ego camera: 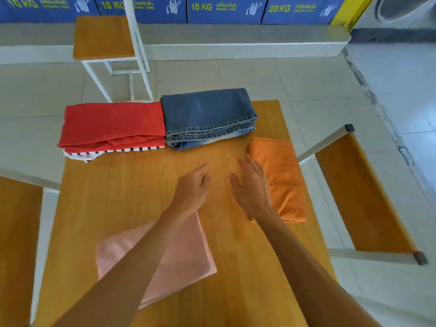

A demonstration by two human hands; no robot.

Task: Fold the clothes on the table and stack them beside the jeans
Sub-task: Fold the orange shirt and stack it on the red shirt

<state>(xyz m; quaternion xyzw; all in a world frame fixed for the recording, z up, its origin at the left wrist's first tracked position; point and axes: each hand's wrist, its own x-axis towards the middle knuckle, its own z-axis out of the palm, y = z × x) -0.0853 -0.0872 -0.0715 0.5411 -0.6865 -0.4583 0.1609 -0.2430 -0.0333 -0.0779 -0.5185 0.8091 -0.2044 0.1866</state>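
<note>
Blue panels marked with kilogram figures (226, 8) ran along the top of the frame, above a tiled floor and a wooden table (146, 194) that filled the centre. Folded jeans (207, 114) lay at the table's upper edge, and touching their left side sat a folded red garment (111, 123) on top of a striped one (99, 154). An orange cloth (280, 178) lay folded at centre right, and a pink cloth (174, 256) lay flat lower down, under the left forearm. The left hand (192, 188) hung over bare wood, fingers loosely curled and holding nothing. The right hand (252, 187) was beside the orange cloth's left edge, fingers straight, slightly spread and empty.
</note>
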